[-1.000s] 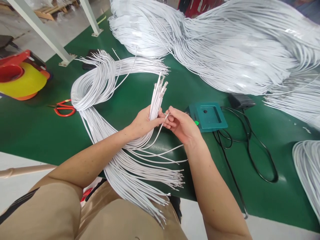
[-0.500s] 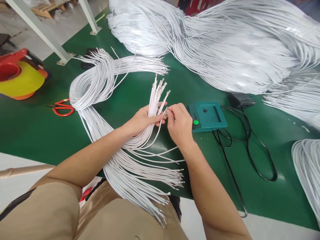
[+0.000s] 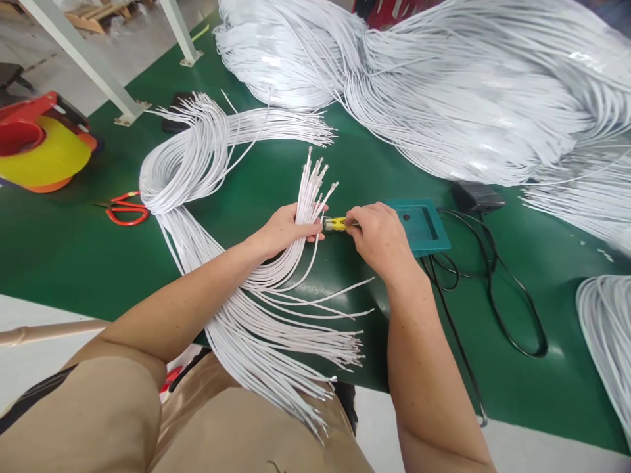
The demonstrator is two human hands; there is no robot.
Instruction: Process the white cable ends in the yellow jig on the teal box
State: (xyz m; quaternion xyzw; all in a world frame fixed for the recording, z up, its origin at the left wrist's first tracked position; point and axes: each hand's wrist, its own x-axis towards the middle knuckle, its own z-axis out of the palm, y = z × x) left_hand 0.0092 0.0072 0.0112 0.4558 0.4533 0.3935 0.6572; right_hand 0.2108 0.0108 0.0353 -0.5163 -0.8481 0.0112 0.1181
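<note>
My left hand (image 3: 290,230) is closed around a bunch of white wires (image 3: 306,190), whose metal-tipped ends stick up past the thumb. My right hand (image 3: 377,233) grips a small yellow tool (image 3: 338,224) with a metal end; its exact kind is unclear. That metal end points left and lies close to my left thumb and the wires, and I cannot tell whether they touch. The bunch belongs to a larger bundle of white wires (image 3: 280,341) under my left forearm. Behind my right hand sits a teal device (image 3: 419,246), partly covered.
Red-handled scissors (image 3: 127,211) lie left, near a coiled wire bundle (image 3: 172,171). A red and yellow tape dispenser (image 3: 44,151) stands far left. Large wire heaps (image 3: 458,98) fill the back of the green table (image 3: 493,387). Black cables (image 3: 493,282) trail on the right.
My right hand has moved right, away from my left fingers, and the yellow tool now shows between the hands. It now covers the device's green button. My left hand stays almost in place.
</note>
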